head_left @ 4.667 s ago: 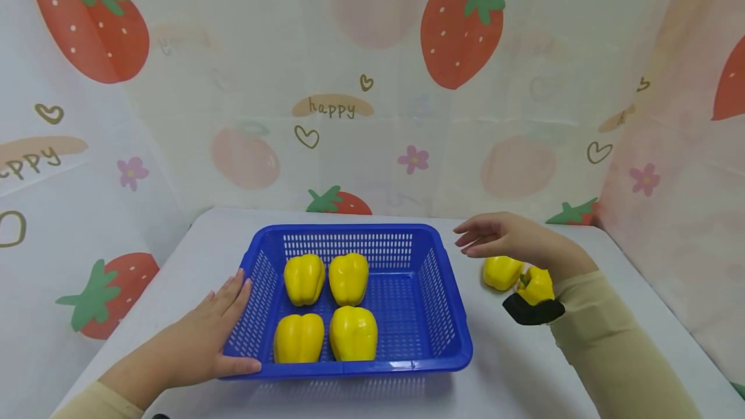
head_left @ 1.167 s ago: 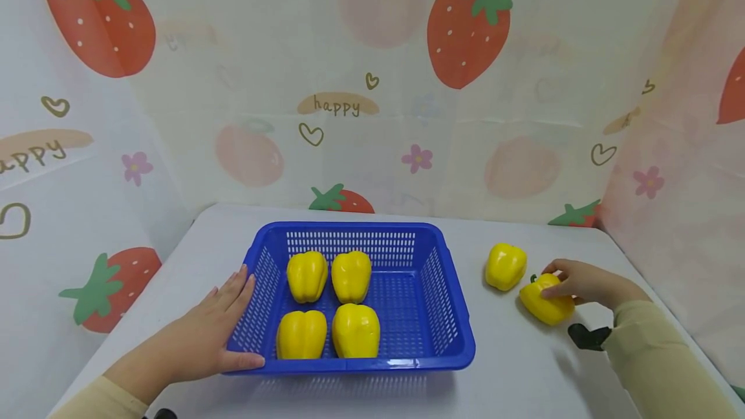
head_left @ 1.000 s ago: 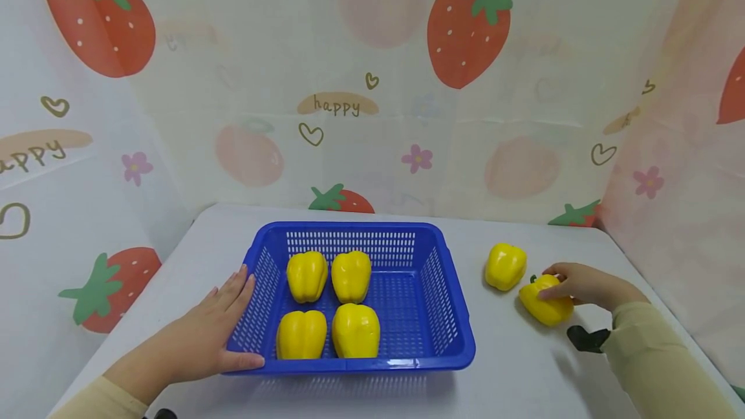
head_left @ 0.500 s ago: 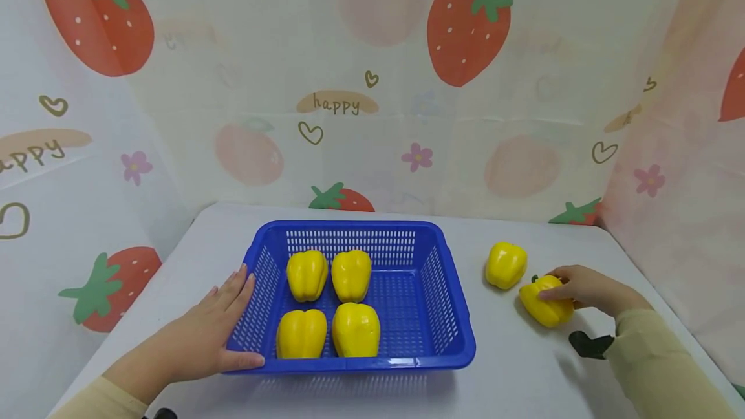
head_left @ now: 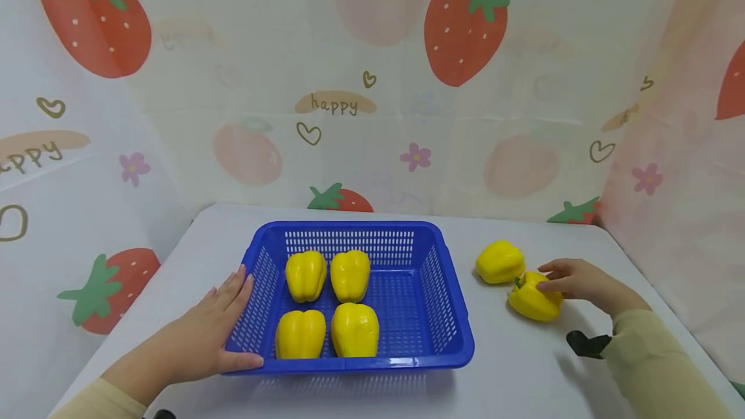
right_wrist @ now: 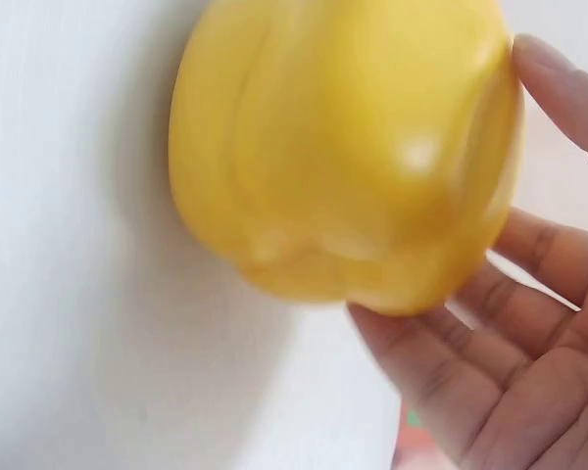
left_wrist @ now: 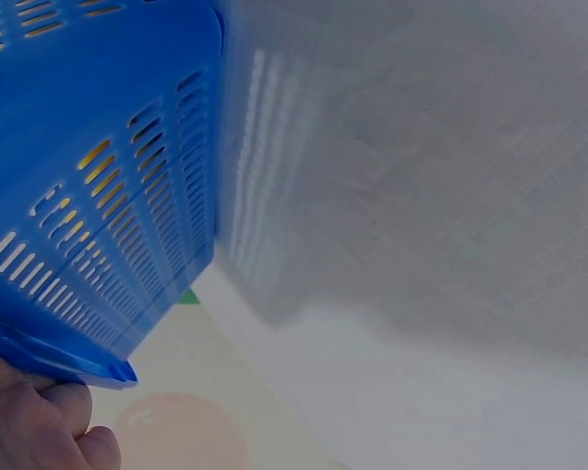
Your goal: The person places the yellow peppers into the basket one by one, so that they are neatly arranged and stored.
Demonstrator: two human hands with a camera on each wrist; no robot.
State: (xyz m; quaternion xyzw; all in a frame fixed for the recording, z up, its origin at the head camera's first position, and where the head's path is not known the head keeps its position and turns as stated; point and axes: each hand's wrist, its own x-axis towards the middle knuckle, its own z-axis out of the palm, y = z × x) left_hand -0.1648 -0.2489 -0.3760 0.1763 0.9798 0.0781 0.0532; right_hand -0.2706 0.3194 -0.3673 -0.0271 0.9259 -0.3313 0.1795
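A blue plastic basket stands on the white table with several yellow bell peppers, such as the front right pepper, inside it. My left hand rests on the basket's left rim, fingers extended along it and thumb on the front edge. From the left wrist view, fingertips appear at the rim above the slotted wall. To the right of the basket, my right hand holds a yellow bell pepper lying on its side, thumb and fingers at its right end. Another yellow bell pepper lies just behind, overlapped by it in the head view.
The white table ends at a fabric backdrop printed with strawberries, hearts and flowers, with side panels at left and right. A black strap piece hangs under my right wrist.
My right hand came down from above the loose peppers and took hold of the nearer one. That pepper has shifted slightly left and back; the farther one has turned and moved left. My left hand stays put.
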